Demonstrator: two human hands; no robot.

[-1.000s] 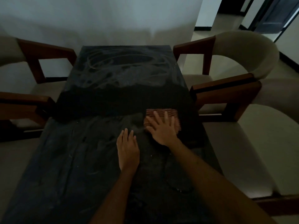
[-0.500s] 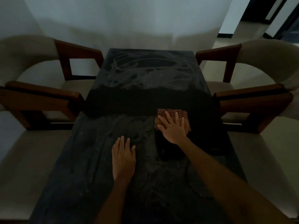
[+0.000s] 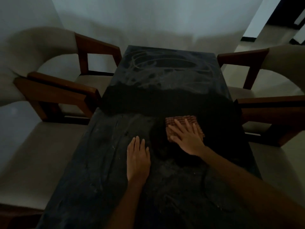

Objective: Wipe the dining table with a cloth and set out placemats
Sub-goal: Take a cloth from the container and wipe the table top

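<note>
My left hand (image 3: 138,160) lies flat on the dark tabletop (image 3: 99,162), fingers straight and close together, holding nothing. Just to its right, a little farther out, my right hand (image 3: 188,138) presses the cloth (image 3: 181,120) down mid-table, fingers spread. The cloth is a small folded rectangle, reddish-brown and ribbed. I judge it soft and light, likely to bunch, so a flat palm over its middle suits better than a pinch. The tabletop looks smooth, streaked with pale smears.

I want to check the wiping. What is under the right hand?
The right hand lies flat on the folded checked cloth, fingers spread. The cloth lies on the dark table. The table surface beneath the cloth is covered.
</note>
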